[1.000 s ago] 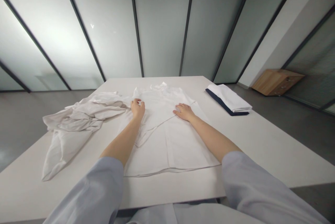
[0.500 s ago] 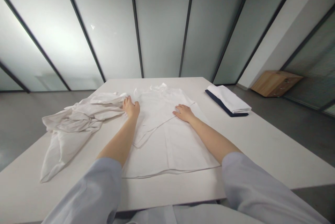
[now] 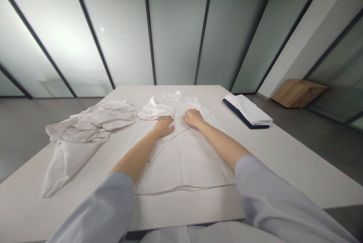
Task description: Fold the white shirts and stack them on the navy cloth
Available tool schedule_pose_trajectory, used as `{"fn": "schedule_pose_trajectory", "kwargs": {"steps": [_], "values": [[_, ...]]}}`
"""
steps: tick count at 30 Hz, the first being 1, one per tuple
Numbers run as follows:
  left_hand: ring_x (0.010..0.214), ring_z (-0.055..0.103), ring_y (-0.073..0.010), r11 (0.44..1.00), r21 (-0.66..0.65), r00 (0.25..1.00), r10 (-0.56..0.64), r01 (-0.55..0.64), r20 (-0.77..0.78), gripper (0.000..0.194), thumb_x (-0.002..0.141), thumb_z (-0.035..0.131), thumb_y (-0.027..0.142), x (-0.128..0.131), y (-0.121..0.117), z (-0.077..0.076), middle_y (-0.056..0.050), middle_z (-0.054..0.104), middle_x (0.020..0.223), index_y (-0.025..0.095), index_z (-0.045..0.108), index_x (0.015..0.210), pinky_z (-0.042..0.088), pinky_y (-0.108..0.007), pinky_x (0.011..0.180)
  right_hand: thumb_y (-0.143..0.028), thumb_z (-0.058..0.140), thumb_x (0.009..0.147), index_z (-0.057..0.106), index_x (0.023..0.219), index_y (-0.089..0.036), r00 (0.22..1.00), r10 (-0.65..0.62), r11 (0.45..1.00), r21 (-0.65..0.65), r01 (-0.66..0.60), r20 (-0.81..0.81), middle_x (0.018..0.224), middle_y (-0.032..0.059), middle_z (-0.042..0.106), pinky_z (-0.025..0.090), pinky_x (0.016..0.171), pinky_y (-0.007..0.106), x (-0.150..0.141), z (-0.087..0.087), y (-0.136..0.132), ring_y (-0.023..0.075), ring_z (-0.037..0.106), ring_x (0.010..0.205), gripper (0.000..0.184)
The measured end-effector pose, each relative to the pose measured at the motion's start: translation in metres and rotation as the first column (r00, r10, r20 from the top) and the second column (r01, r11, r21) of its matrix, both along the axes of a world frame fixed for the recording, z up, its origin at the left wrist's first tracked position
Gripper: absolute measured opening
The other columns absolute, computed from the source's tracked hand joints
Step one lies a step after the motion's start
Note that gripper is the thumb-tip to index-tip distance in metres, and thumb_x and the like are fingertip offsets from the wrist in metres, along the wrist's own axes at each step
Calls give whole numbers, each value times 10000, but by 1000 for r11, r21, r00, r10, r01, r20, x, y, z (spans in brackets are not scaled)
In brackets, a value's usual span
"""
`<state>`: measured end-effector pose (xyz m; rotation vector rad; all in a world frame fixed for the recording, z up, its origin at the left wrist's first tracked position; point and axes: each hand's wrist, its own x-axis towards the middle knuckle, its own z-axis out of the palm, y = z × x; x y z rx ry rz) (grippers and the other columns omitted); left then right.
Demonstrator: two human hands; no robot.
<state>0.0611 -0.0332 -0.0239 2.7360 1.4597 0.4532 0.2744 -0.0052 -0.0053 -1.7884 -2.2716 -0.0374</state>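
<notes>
Garment (image 3: 195,163), white and spread out, lay in the middle of my remote view, directly beneath both hands, with its hem towards the near edge of the table (image 3: 286,159) and its collar end (image 3: 172,95) beyond the fingertips. One layer crossed its front at a slant, the edge running up from the lower left towards the right hand (image 3: 194,118).

I read the left hand (image 3: 163,126) as palm down on the cloth, left of the garment's centre, its fingers close together and bent, the thumb a narrow gap away from them. A puffed, rumpled fold (image 3: 154,109) of the white cloth stood just beyond its knuckles. From where I sat I could not tell whether those fingers pinched any fabric, since their undersides were hidden.

The right hand I could judge better: it rested on the upper part of the garment, a little farther away and near the left hand but apart from it, fingers moderately spread and slightly curled, tips touching the cloth, gripping nothing that I could see.

To the left I had a crumpled heap of white cloth (image 3: 93,125), just beside the garment. Well off to the right, a folded white cloth (image 3: 249,109) sat on top of a dark folded cloth (image 3: 259,126).
</notes>
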Motion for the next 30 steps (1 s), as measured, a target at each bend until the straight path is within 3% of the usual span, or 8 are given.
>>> {"fn": "schedule_pose_trajectory", "kwargs": {"steps": [5,9,12,15,19,26,28,30], "values": [[1217,526,-295,1000,1,999,-18,18,-36,502,823,541,356,0,-1,2,-133,570,1314,177,555,1292,397,-421,1035,-369,520,916,602,1254,-151,938,208,973,-35,-226,-278,1316,73,602,382,982,244,-64,18,23,182,543,1183,411],[1238,504,-306,999,-6,994,-43,42,-96,443,836,535,389,2,-4,5,-133,604,1283,179,609,1219,351,-420,1067,-399,676,791,639,1215,-173,956,148,968,-163,-193,-254,1257,78,642,408,949,297,-100,20,29,236,585,1110,482],[1216,518,-301,998,-27,990,-57,54,-130,402,852,511,401,2,-6,5,-111,650,1213,194,631,1175,360,-428,1053,-296,623,803,724,962,-168,967,88,976,-172,-131,-238,1032,94,720,433,859,300,-104,18,32,234,630,971,228],[1174,552,-282,997,-42,994,-61,58,-93,433,859,504,406,2,-5,4,-96,667,1175,196,595,1226,395,-412,1023,-237,477,845,703,835,-169,927,-7,997,-69,-20,-375,902,87,718,439,781,268,-89,17,35,198,630,870,236],[1161,573,-248,998,-22,998,-50,51,25,449,867,501,322,1,-3,2,-102,631,1253,179,546,1290,411,-360,1023,-230,415,777,640,857,-172,733,-35,986,96,135,-679,862,64,692,459,780,276,-49,11,29,192,618,851,246],[1170,571,-251,999,-33,996,37,-34,83,536,843,516,199,2,0,1,-117,619,1260,166,465,1376,432,-348,1007,-304,459,730,521,881,-221,357,-136,986,-91,140,-924,670,-1,646,497,732,304,44,-13,-1,183,637,716,183],[1231,522,-251,999,1,995,43,-43,92,533,841,543,226,2,2,-2,-115,576,1324,187,477,1368,395,-373,1051,-354,454,759,522,925,-216,336,-160,973,-91,212,-928,717,13,662,500,731,306,61,-10,-4,180,641,723,227],[1273,480,-256,997,12,995,72,-73,68,411,860,534,249,1,5,-5,-105,557,1350,217,575,1268,359,-404,1081,-391,443,791,544,958,-205,422,-120,976,-29,215,-899,808,38,683,499,764,317,67,-4,-6,187,649,790,269]]}}
